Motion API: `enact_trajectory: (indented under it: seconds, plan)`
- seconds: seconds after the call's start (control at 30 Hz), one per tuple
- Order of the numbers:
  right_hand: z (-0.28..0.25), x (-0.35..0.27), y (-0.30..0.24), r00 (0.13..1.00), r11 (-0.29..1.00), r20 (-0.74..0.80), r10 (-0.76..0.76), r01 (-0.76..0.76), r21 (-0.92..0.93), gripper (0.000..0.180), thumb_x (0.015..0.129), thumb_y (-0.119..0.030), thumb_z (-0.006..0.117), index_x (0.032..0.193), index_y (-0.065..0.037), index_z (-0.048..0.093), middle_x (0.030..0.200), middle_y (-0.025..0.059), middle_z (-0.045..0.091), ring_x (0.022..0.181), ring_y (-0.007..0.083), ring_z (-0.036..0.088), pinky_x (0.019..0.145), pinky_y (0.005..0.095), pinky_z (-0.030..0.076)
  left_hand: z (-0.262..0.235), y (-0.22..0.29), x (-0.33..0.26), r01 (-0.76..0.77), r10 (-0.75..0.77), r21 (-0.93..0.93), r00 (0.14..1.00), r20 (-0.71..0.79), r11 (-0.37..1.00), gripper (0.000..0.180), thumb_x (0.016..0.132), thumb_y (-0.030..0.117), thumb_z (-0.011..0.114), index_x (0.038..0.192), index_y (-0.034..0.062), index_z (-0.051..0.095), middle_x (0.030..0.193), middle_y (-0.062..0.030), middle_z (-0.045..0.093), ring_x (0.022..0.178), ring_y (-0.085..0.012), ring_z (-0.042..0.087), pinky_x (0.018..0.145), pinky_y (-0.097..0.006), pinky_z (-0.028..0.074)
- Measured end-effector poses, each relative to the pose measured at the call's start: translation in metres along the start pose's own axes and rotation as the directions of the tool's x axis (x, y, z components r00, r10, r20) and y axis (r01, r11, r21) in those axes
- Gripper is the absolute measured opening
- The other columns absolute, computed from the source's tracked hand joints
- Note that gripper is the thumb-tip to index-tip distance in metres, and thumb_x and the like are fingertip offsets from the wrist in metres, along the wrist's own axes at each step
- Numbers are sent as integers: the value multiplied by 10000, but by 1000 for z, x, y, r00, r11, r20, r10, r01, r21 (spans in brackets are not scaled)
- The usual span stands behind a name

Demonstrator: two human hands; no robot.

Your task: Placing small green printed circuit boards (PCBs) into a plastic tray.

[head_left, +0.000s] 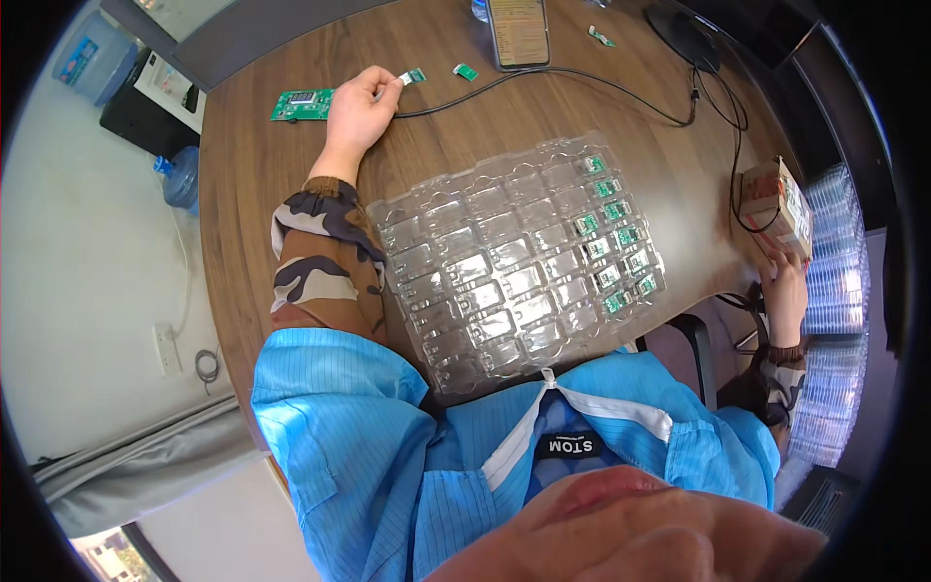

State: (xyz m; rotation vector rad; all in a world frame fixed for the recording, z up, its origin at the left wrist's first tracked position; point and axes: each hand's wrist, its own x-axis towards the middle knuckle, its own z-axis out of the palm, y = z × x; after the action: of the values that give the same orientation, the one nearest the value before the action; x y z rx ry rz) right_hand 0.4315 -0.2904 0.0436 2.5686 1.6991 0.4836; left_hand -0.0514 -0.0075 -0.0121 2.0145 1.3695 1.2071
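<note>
My left hand, at the far left of the table, pinches a small green circuit board by its pale end between thumb and finger. Beside that hand lies a larger green circuit board with a digital display, its right end hidden by the hand. My right hand is at the right table edge, its fingers stretched out against the near side of a cardboard box. Between my arms lies a clear plastic tray with rows of pockets. Several small green boards sit in its right-hand pockets.
Two loose small boards, one near the middle and one farther right, lie at the back. A phone stands there. A black cable crosses the table. Stacked clear trays rise at the right, beyond the box.
</note>
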Motion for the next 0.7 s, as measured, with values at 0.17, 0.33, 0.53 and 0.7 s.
enact_trajectory:
  seconds: [0.17,0.33,0.53,0.7]
  plan:
    - [44,-8,25,997,948,-65,36,-54,-314,216,729,-83,573,939,-39,595,1006,122,528,800,280,569,573,347,475,4,4,-1,10,-10,-25,1000,17,1000,150,801,176,561,732,46,588,548,23,515,481,-111,420,482,-235,350]
    - [23,-16,15,999,919,-33,-3,-10,-395,209,755,-77,517,946,-23,582,997,152,519,749,317,567,615,371,481,1,6,-5,26,-26,14,999,47,1000,127,817,156,556,762,46,589,564,22,524,506,-82,427,506,-201,350]
    - [57,-17,56,958,928,234,168,-73,-366,186,785,-62,446,913,4,564,988,189,508,683,363,569,599,400,486,3,9,-4,11,-10,-27,1000,15,1000,152,807,175,560,736,43,589,541,29,506,470,-99,404,470,-224,335]
    - [98,-16,95,973,958,205,108,-47,-282,169,788,-45,429,914,28,516,967,214,493,654,394,563,581,432,479,2,6,-4,5,-5,-13,1000,14,1000,151,805,176,562,739,43,589,540,30,489,470,-101,395,467,-229,330]
